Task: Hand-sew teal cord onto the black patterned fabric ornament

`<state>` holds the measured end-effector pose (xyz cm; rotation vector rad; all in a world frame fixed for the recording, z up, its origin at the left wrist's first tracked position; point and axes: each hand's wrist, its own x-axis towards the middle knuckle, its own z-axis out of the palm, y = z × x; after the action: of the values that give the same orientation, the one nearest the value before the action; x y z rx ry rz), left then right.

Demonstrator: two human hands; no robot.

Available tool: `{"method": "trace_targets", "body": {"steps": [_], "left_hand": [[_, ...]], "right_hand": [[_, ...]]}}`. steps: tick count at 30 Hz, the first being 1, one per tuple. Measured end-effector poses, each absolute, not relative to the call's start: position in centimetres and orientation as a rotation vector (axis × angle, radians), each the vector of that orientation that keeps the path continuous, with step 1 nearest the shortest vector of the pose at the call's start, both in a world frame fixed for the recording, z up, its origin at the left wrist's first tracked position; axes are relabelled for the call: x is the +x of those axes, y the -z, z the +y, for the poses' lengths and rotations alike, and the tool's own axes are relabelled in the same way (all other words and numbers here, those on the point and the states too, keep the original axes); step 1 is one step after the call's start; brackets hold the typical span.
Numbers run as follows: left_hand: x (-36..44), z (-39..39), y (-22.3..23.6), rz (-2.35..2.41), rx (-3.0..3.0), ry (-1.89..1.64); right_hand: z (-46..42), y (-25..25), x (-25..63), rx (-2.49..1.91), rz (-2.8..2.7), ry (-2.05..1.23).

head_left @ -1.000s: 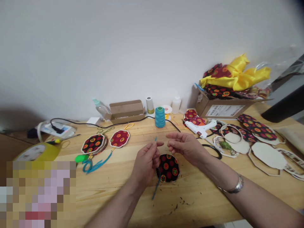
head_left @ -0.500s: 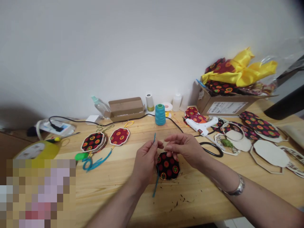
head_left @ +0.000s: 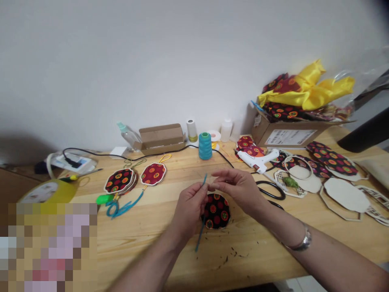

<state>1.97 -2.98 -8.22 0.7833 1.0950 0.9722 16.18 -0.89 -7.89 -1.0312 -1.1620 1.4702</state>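
My left hand (head_left: 193, 201) pinches a bundle of teal thread (head_left: 199, 237); one end pokes up above the thumb and the other hangs below the fist. Close by on its right, my right hand (head_left: 232, 190) has thumb and fingertips drawn together at the left hand's fingertips. What they pinch, if anything, is too small to make out. Under both hands a black patterned fabric piece (head_left: 216, 213) with a scalloped edge lies on the table. A spool of teal thread (head_left: 205, 147) stands upright farther back.
Left on the wooden table (head_left: 146, 247) lie stacked black patterned pieces (head_left: 119, 181) and a red piece (head_left: 153, 174) with teal tassels. A white glue gun (head_left: 258, 161), pale frames and boards (head_left: 346, 195) lie right. Behind stands a cardboard box (head_left: 288, 136) with fabric. A black cable runs along the back.
My left hand has shifted slightly right, bringing the thread's top end with it. My right hand's fingertips have come together close against the left's. The view has tilted a little.
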Motion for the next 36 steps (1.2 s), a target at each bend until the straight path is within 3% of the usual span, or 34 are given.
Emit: {"method": "trace_targets", "body": {"steps": [6,16,36], "left_hand": [[2.03,-3.16,8.15,1.121,0.809,-0.937],[2.01,-3.16,8.20,1.069,0.890,-0.925],[1.99,-3.35,8.33,0.998,0.836,-0.890]], "right_hand": [[-0.25,8.50,16.63,-1.105,-1.211,-1.338],[-0.43,8.31,16.43,-1.031,-1.147,-1.490],[-0.78,8.38,16.14,-0.967,-1.142,-1.473]]}}
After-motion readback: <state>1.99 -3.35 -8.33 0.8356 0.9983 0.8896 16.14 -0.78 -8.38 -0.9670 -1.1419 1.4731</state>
